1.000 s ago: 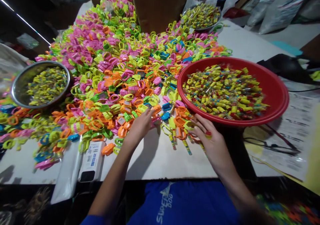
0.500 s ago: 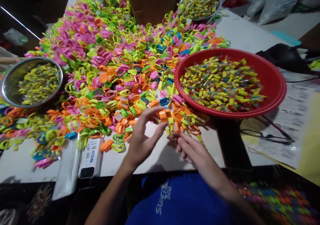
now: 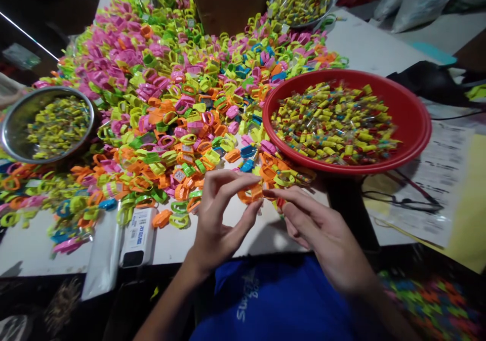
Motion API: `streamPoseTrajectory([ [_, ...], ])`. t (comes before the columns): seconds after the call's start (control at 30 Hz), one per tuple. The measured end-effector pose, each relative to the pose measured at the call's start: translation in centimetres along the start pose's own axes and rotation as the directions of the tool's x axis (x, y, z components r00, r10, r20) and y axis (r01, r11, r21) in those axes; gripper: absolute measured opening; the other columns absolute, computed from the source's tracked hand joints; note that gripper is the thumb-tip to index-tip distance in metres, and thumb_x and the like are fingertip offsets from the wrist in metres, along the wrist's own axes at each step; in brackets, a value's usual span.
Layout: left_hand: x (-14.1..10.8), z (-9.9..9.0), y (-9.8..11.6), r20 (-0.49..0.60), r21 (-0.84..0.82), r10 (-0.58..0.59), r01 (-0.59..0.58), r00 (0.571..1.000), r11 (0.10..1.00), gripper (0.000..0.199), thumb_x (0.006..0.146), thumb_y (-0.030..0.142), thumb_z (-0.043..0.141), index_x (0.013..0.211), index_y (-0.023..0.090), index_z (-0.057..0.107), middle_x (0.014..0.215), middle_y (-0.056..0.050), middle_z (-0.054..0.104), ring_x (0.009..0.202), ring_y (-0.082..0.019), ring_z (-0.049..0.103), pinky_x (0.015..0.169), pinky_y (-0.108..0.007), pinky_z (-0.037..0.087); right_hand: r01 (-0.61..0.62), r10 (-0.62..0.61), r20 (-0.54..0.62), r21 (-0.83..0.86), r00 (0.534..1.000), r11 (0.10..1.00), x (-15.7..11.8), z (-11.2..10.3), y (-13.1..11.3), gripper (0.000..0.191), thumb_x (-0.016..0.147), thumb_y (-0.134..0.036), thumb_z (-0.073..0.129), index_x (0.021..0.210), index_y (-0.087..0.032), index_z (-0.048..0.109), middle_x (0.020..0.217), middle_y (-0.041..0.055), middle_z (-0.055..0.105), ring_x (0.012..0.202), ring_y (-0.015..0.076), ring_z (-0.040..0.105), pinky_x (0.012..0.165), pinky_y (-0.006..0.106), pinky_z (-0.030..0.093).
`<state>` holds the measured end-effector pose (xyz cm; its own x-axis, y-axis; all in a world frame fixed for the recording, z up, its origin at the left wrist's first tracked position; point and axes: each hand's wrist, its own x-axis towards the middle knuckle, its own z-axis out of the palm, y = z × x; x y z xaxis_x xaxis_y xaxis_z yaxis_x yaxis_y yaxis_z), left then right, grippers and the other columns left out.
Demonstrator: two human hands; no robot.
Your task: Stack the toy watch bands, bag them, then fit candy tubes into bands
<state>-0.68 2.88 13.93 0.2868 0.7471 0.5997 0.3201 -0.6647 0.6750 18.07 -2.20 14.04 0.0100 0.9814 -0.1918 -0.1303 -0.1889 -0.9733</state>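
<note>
- Two bare hands are raised just above the table edge, close together at the centre of the view. The left hand (image 3: 218,219) is on the image left; the right hand (image 3: 322,229) is on the image right.
- Item held: one orange plastic loop (image 3: 250,194), suspended between the hands, clear of the table surface.
- Left-hand finger state: thumb and index fingertips (image 3: 246,179) pinch the left side of the orange plastic loop. The remaining fingers are curled loosely below.
- Right-hand finger state: index fingertip and thumb (image 3: 275,193) press on the right side of the orange plastic loop. The remaining fingers are slightly spread and curved beneath.
- A small red item shows just under the right index finger; its identity cannot be determined.
- Work surface: white table (image 3: 38,250), bearing a wide heap of pink, lime, orange and blue plastic loops (image 3: 163,113), which lies directly ahead of both hands.
- Right of the hands: red plastic basin (image 3: 402,98), filled with small yellow-and-red pieces in clear wrapping.
- Left of the heap: stainless steel bowl (image 3: 15,123), holding yellow-green pieces.
- Far edge: second metal bowl (image 3: 317,25), beside a cardboard box (image 3: 228,2).
- Near edge: white labelled box (image 3: 138,237), lying beside a white plastic sleeve (image 3: 102,250).
- Right of the basin: printed papers (image 3: 433,174), with black eyeglasses (image 3: 402,204) lying on them.
</note>
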Motion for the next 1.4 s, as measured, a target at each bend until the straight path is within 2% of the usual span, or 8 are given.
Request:
streamPoseTrajectory([
  [0.07, 0.1, -0.2, 0.4, 0.026, 0.13, 0.078, -0.08, 0.997, 0.988, 0.046, 0.098, 0.012, 0.074, 0.142, 0.022, 0.063, 0.125, -0.009, 0.062, 0.121, -0.019, 0.064, 0.104, -0.033, 0.059, 0.018, -0.02, -0.025, -0.054, 0.999, 0.998, -0.4, 0.0, -0.7, 0.044, 0.097, -0.06, 0.072, 0.125, -0.028, 0.083, 0.096, 0.0051, 0.065, 0.075, 0.015, 0.054, 0.061, 0.026, 0.043],
  [0.2, 0.0, -0.2, 0.8, 0.056, 0.269, 0.215, -0.222, 0.975, 0.937, 0.054, 0.097, 0.009, 0.074, 0.147, 0.015, 0.056, 0.131, -0.012, 0.068, 0.126, -0.021, 0.066, 0.107, -0.034, 0.058, -0.11, 0.108, -0.052, -0.033, 0.993, 0.993, -0.7, 0.2, -2.1, 0.047, 0.093, -0.058, 0.077, 0.125, -0.024, 0.084, 0.083, 0.0041, 0.067, 0.068, 0.0151, 0.051, 0.058, 0.027, 0.04],
  [0.4, -0.1, -0.1, 0.7, 0.107, 0.38, 0.345, -0.359, 0.933, 0.853, 0.052, 0.097, 0.007, 0.071, 0.147, 0.014, 0.057, 0.128, -0.012, 0.073, 0.124, -0.022, 0.07, 0.106, -0.035, 0.058, -0.171, 0.167, 0.054, 0.088, 0.985, 0.981, -0.3, -0.2, -1.9, 0.055, 0.088, -0.06, 0.08, 0.124, -0.02, 0.082, 0.079, 0.0033, 0.067, 0.06, 0.0108, 0.041, 0.052, 0.025, 0.03],
  [0.77, -0.1, -0.1, -0.3, 0.181, 0.347, 0.359, -0.401, 0.916, 0.848, 0.057, 0.1, 0.009, 0.067, 0.155, 0.016, 0.051, 0.129, -0.012, 0.072, 0.127, -0.023, 0.07, 0.109, -0.037, 0.06, -0.134, 0.104, 0.188, 0.156, 0.977, 0.978, 0.6, -1.0, -0.8, 0.054, 0.096, -0.062, 0.072, 0.123, -0.015, 0.079, 0.067, 0.001, 0.061, 0.054, 0.0099, 0.033, 0.049, 0.027, 0.023],
  [0.9, -0.4, 0.0, -0.4, 0.206, 0.335, 0.354, -0.406, 0.912, 0.85, 0.058, 0.1, 0.005, 0.067, 0.155, 0.011, 0.051, 0.133, -0.015, 0.07, 0.133, -0.024, 0.066, 0.114, -0.038, 0.057, -0.1, 0.08, 0.162, 0.119, 0.984, 0.988, 0.7, -1.1, -0.4, 0.05, 0.099, -0.059, 0.07, 0.121, -0.015, 0.079, 0.067, 0.0001, 0.06, 0.055, 0.0096, 0.033, 0.05, 0.027, 0.024],
  [1.1, -0.8, 0.7, -1.1, 0.209, 0.4, 0.408, -0.459, 0.889, 0.793, 0.064, 0.097, 0.002, 0.069, 0.158, 0.01, 0.05, 0.131, -0.015, 0.072, 0.133, -0.026, 0.066, 0.113, -0.039, 0.058, 0.019, -0.028, 0.067, 0.133, 0.997, 0.991, 1.3, -0.6, -0.1, 0.045, 0.1, -0.057, 0.069, 0.109, -0.015, 0.082, 0.069, 0.0002, 0.057, 0.066, 0.0125, 0.048, 0.057, 0.027, 0.032],
  [1.27, -0.2, 1.5, -1.2, 0.164, 0.375, 0.401, -0.433, 0.901, 0.819, 0.072, 0.093, -0.001, 0.073, 0.159, 0.013, 0.05, 0.127, -0.014, 0.072, 0.124, -0.025, 0.07, 0.107, -0.036, 0.061, -0.029, 0.005, 0.141, 0.166, 0.99, 0.986, 1.7, -1.4, -0.2, 0.051, 0.098, -0.061, 0.07, 0.114, -0.013, 0.08, 0.064, -0.0023, 0.055, 0.058, 0.0108, 0.042, 0.057, 0.027, 0.032],
  [1.4, 0.4, 2.1, -1.2, 0.15, 0.358, 0.386, -0.414, 0.91, 0.837, 0.069, 0.093, 0.0, 0.073, 0.158, 0.015, 0.052, 0.126, -0.013, 0.072, 0.123, -0.024, 0.071, 0.107, -0.035, 0.061, -0.082, 0.05, 0.155, 0.207, 0.987, 0.975, 2.0, -2.2, -0.1, 0.057, 0.097, -0.062, 0.071, 0.123, -0.013, 0.079, 0.065, -0.003, 0.054, 0.054, 0.0085, 0.034, 0.051, 0.026, 0.025],
])
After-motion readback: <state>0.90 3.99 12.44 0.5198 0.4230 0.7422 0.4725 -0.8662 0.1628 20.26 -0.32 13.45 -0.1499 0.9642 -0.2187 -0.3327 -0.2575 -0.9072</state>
